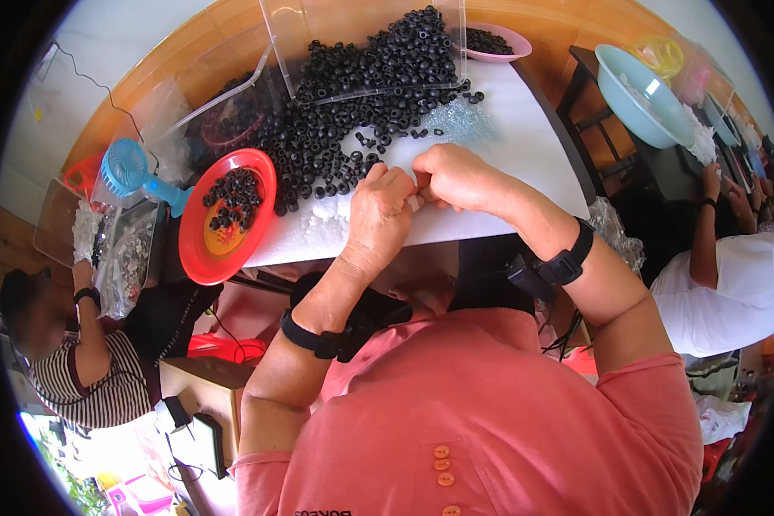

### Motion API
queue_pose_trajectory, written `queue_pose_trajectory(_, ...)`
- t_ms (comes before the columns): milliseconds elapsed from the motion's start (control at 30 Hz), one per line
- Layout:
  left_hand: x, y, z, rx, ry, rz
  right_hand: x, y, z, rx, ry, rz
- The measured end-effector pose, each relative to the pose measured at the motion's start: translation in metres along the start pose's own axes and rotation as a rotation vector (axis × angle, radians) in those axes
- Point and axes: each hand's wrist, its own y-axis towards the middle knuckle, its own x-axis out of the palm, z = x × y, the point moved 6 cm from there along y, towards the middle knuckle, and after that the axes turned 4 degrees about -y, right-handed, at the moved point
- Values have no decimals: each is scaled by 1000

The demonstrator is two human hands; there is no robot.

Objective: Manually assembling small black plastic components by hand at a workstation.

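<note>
My left hand (377, 215) and my right hand (457, 176) meet fingertip to fingertip over the white table (525, 146), pinching a small pale part between them that is mostly hidden by the fingers. Just beyond them lies a big heap of small black rings (335, 142), spilling from a clear plastic box (365, 43). Small clear parts (460, 120) lie scattered beside the heap. Both wrists wear black bands.
A red plate (225, 215) with several black rings sits at the table's left edge, next to a blue hand fan (133, 169). A pink bowl (499, 41) of rings stands at the back. A light blue bowl (641, 82) is on the right. Other people work at left and right.
</note>
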Motion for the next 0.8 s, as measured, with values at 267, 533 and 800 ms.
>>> queue_pose_trajectory(267, -2, 3, 3, -1, 58, -22, -2, 7, -6, 24, 14, -59)
queue_pose_trajectory(533, -4, -4, -5, -102, -193, -71, 1, -5, 5, 13, 45, -28)
queue_pose_trajectory(800, -2, 0, 0, -191, -155, -67, 0, -4, 9, -117, -17, 41)
